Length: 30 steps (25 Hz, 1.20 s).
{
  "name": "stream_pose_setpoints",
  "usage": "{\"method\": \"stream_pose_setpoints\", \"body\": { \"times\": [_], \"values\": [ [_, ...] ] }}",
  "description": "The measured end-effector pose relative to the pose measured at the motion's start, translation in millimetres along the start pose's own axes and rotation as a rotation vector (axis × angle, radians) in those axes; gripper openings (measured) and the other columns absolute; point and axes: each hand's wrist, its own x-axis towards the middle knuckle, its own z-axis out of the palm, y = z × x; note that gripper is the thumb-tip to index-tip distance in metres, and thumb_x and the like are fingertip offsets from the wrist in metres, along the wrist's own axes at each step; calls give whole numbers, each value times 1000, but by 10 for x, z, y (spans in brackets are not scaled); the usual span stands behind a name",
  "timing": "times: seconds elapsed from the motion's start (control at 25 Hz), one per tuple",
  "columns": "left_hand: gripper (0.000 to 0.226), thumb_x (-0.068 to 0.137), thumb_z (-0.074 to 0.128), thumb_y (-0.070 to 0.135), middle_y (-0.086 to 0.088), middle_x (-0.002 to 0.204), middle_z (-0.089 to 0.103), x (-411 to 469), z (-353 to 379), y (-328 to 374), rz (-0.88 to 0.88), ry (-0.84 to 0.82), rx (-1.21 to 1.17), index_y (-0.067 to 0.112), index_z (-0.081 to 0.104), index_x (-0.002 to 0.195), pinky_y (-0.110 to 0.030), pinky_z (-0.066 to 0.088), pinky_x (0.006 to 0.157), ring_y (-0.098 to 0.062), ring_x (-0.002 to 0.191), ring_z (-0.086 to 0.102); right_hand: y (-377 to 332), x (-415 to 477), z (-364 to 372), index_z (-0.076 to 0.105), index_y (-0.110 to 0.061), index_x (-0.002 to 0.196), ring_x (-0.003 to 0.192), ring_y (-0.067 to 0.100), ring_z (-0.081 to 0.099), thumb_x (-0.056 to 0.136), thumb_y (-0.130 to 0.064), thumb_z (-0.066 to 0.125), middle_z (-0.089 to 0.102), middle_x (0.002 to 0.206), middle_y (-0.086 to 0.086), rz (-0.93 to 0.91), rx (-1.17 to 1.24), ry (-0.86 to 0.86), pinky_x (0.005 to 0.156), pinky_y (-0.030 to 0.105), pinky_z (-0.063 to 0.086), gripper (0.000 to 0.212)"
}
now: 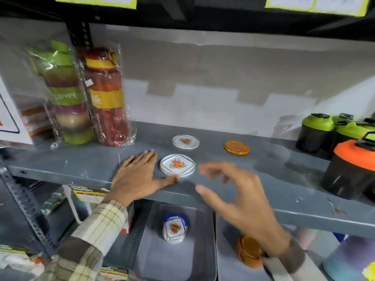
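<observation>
Landmark: the white round gold-rimmed dish with a red-and-orange flower print (177, 165), lying flat close to the shelf's front edge; called the near dish below.
Flowered dishes on the shelf: two. The second, the far dish (185, 141), lies just behind the near dish, apart from it.
Orange disc: one flat round orange plastic disc (236, 147), behind and to the right of the near dish.
Left hand (140, 175): palm down on the shelf just left of the near dish, fingers straight, grasping nothing. The thumb tip meets the dish's front rim.
Right hand (239, 191): blurred, in the air to the right of the near dish, fingers loosely curved, empty.
Wrapped stacks: two tall stacks of plastic containers in clear film, one green and purple (65, 94), one red and yellow (107, 98), upright behind and to the left of the near dish.
Shaker bottles: one dark with an orange lid (353, 169) and at least three with green lids (316, 126), far right of the near dish. The frame edge cuts off the group.
Grey trays: two below the near dish, one holding a pile of flowered dishes (174, 228), the other a pile of orange discs (250, 250).
Surface: a grey painted metal shelf (60, 159), scuffed at the right.
Room: a pale patchy wall behind, a black upper shelf edge with yellow-bordered labels (95, 1), and a slotted upright.
</observation>
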Motion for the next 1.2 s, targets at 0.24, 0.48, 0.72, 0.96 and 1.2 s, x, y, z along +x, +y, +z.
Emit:
{"method": "stream_pose_setpoints", "body": {
  "times": [0.24, 0.48, 0.72, 0.96, 1.2],
  "values": [
    [129, 58, 19, 102, 4, 166, 12, -24, -34, 19, -13, -13, -4, 18, 18, 156, -39, 8, 123, -10, 151, 10, 562, 928, 346, 28, -29, 153, 120, 1, 48, 79, -38, 87, 54, 148, -3, 185, -80, -495, 97, 10, 37, 94],
    [127, 60, 18, 100, 5, 167, 4, -24, -42, 17, -14, -45, -4, 20, 11, 158, -39, 2, 123, -10, 152, 4, 760, 983, 567, 29, -35, 150, 131, 14, 57, 75, -46, 87, 61, 142, -3, 288, -26, -526, 115, 33, 42, 96],
    [132, 55, 17, 103, 6, 167, 4, -16, -42, 15, -23, -53, -8, 20, 12, 158, -40, 3, 123, -8, 151, 2, 748, 955, 505, 35, -34, 145, 120, 11, 65, 68, -48, 91, 69, 133, -2, 236, -43, -517, 106, 27, 49, 96],
    [123, 63, 18, 98, 6, 166, 6, -14, -36, 2, -17, -33, -8, 19, 15, 157, -39, 4, 123, -9, 151, 4, 452, 863, 195, 30, -42, 124, 114, 18, 65, 50, -60, 91, 64, 124, -19, 100, -184, -168, 89, 39, 56, 97],
    [92, 86, 20, 77, 6, 166, 7, 31, 5, -23, -15, -28, 17, 19, 14, 157, -36, 2, 123, -8, 151, 2, -227, 702, -390, 48, -12, 138, 127, 5, 53, 55, -49, 96, 27, 139, -44, -230, -195, 191, 97, 44, 54, 103]
  ]
}}
